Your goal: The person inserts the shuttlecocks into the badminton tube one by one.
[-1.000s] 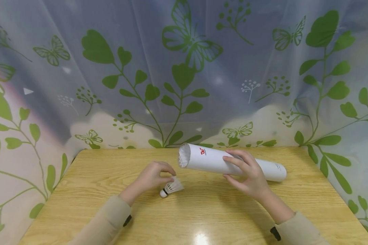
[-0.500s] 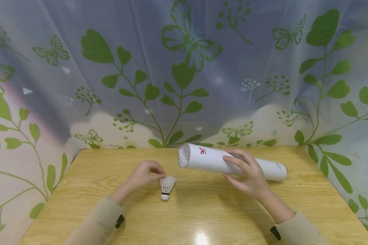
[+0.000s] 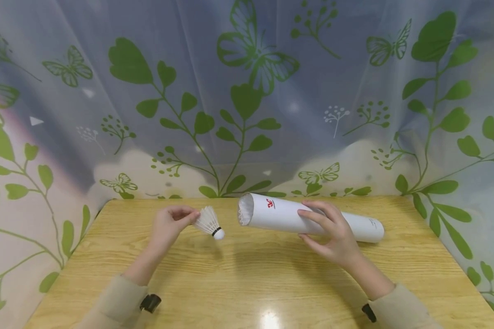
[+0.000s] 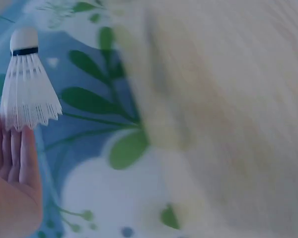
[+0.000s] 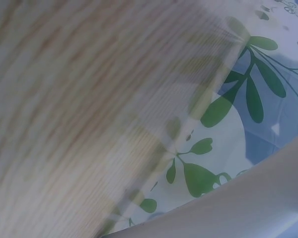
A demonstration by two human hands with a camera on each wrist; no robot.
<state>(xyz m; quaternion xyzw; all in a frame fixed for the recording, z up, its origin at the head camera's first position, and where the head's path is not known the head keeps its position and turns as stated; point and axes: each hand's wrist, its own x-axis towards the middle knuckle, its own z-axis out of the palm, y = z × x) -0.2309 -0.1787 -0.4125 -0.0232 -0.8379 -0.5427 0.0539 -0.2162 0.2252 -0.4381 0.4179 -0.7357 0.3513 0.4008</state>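
Note:
My left hand (image 3: pixel 170 226) pinches a white shuttlecock (image 3: pixel 208 222) by the edge of its feather skirt, above the table. Its round cork with a black band points right and down, toward the tube's mouth but apart from it. In the left wrist view the shuttlecock (image 4: pixel 30 84) extends cork-first beyond the fingertips. My right hand (image 3: pixel 333 235) grips a long white tube (image 3: pixel 280 214) around its middle. The tube's open end, with white feather edges showing inside, faces left and is tilted up; a red mark sits near it. In the right wrist view only the tube's side (image 5: pixel 248 203) shows.
A light wood table (image 3: pixel 230 292) lies under both hands. Behind it and along the sides hangs a curtain (image 3: pixel 189 91) with green leaves and butterflies, meeting the table's back edge.
My left hand took the shuttlecock by its skirt, lifted it off the table, and moved left and up, turning the cork toward the right. The right hand and tube stayed almost still.

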